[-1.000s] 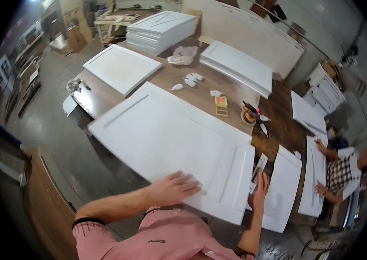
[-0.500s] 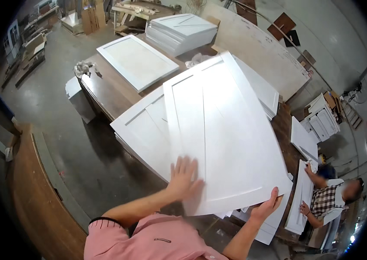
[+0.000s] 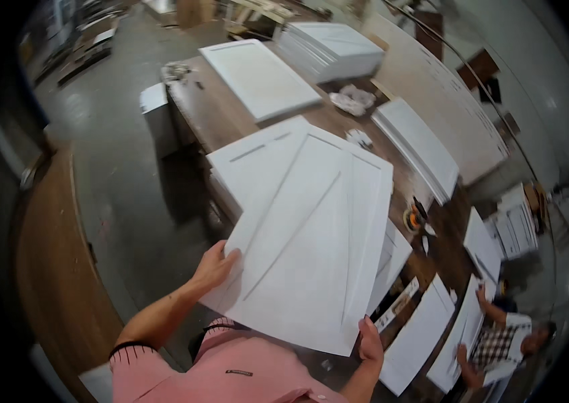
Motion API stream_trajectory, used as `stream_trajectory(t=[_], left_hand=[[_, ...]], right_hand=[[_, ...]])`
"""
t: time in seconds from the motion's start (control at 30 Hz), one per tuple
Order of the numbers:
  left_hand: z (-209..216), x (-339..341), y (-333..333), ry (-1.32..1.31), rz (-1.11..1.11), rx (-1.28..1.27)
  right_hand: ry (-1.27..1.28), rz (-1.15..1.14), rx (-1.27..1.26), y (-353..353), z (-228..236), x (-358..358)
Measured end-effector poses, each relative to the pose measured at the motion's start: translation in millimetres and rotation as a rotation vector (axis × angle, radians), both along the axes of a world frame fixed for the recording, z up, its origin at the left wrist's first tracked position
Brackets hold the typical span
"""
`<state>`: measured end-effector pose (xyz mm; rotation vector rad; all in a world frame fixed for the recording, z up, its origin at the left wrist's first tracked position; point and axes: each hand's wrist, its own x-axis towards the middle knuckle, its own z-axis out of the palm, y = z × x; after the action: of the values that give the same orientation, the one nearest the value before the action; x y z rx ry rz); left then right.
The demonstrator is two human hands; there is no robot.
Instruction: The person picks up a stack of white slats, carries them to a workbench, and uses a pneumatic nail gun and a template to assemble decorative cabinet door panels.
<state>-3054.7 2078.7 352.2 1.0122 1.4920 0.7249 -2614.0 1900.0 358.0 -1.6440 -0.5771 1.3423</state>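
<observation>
A large white cabinet door panel (image 3: 298,248) with grooved lines is held in front of me, slanting over a stack of similar white panels (image 3: 247,158). My left hand (image 3: 216,270) is closed on its left edge, thumb on top. At the near right corner, my right hand (image 3: 370,341) grips the edge with its fingers partly hidden. The held panel covers much of the stack below it.
On the brown table (image 3: 231,107) are a white panel (image 3: 261,77), a panel pile (image 3: 330,50), crumpled plastic (image 3: 353,99) and an orange-black sander (image 3: 415,216). At right, a co-worker in a checked shirt (image 3: 489,346) handles another white panel (image 3: 458,342).
My left hand has gone from lying spread on the panel's face to gripping its left edge. The panel has turned and come lower and nearer to me. The view has shifted too.
</observation>
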Motion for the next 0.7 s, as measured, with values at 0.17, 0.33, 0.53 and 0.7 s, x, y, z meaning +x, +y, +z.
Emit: stream_trajectory(t=[0.17,0.33,0.53,0.7], left_hand=[[-0.6,6.3,-80.5,0.204,0.057,0.206],[13.1,-0.6,-235.6,0.172,0.49,0.125],[-46.1,-14.0,-400.1,0.067,1.051,0.282],[-80.0,-22.0,-539.9,0.181,1.475,0.294]], right_hand=[[-0.208,-0.045,0.132,1.0,-51.1,19.8],[-0.554,0.497,0.013,-11.9,30.8,-39.6],[-0.57,0.969,0.043,17.5,21.6,-126.1],[-0.213,1.4,0.478,-7.3,-9.4,-246.0]])
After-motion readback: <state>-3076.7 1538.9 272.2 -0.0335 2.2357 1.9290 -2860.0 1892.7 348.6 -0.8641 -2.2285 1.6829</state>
